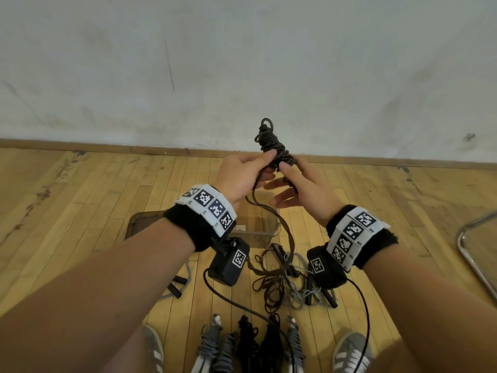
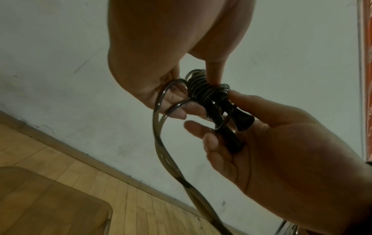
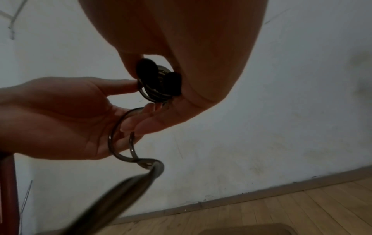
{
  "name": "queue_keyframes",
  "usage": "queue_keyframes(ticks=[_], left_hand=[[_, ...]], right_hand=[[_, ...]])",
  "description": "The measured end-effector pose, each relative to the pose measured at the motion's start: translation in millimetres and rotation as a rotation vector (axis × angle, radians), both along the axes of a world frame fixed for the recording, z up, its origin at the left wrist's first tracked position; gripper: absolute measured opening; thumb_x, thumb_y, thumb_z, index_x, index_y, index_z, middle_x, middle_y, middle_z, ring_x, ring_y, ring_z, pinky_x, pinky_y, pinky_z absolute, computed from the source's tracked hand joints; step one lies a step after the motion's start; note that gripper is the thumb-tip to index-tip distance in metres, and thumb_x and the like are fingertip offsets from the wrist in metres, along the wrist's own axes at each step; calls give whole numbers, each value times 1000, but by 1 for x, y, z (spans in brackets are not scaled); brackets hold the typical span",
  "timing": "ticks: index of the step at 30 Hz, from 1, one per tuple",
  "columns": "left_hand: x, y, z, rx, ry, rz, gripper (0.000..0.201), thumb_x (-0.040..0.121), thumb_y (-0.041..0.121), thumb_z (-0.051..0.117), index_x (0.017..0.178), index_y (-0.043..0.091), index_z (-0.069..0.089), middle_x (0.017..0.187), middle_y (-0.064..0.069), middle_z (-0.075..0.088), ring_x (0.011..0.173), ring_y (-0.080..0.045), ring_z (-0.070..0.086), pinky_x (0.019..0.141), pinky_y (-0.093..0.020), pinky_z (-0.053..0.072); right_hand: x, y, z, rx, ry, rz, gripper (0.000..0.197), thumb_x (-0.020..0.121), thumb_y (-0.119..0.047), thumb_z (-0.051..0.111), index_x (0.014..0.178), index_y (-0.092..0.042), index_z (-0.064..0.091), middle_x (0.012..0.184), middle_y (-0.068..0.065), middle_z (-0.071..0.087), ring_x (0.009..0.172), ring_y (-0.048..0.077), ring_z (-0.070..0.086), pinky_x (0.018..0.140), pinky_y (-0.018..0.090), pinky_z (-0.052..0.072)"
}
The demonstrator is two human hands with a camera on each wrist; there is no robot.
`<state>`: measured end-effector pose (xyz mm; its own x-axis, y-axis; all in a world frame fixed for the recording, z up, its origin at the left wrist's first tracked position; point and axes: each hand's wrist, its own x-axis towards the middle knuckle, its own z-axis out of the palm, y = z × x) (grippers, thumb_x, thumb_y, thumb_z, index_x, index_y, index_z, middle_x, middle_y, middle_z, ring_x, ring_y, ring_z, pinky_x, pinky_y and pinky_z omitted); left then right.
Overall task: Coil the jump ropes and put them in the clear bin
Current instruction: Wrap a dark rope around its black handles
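Between both hands (image 1: 269, 181), raised above the bin (image 1: 258, 224), sits the half-coiled rope (image 1: 274, 146).

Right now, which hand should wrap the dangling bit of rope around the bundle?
Probably the left hand. The loose tail of the jump rope already runs through its fingers, while the right hand grips the handles and steadies the coil.

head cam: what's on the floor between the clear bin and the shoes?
Head view: a tangle of uncoiled jump ropes lies between the clear bin and shoes, then coiled bundles.
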<state>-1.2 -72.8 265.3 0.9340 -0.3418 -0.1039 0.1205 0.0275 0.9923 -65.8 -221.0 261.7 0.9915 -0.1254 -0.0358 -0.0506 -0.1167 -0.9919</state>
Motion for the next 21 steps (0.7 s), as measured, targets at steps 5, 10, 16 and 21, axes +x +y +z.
queue_keyframes(ticks=[5,10,16,21], left_hand=[[-1,-1,-1,2,-20,5,30,94,43,71,106,17,78,96,-1,80,90,-18,77,83,-32,61],[1,-3,1,54,85,0,42,87,53,76,104,15,71,88,-6,79,76,-18,77,72,-33,63],[-1,-2,0,68,82,-2,26,93,37,74,99,12,71,87,-8,80,67,-11,72,62,-24,58],[-3,-4,4,18,21,0,23,97,33,70,105,12,74,87,-7,80,68,-13,73,66,-26,60]], right_hand=[[2,-6,-1,-138,-101,-35,34,103,-24,57,136,-17,53,93,4,72,71,17,72,70,31,61],[1,-11,0,-271,-188,-93,28,101,-26,63,128,-22,61,95,0,71,70,13,72,69,29,60],[1,-17,-8,-637,-257,-183,43,96,-33,68,137,-31,57,104,-16,68,85,0,65,78,12,50],[2,-16,-3,-887,-338,-251,55,93,-30,72,144,-28,53,112,-2,72,98,19,66,84,36,55]])
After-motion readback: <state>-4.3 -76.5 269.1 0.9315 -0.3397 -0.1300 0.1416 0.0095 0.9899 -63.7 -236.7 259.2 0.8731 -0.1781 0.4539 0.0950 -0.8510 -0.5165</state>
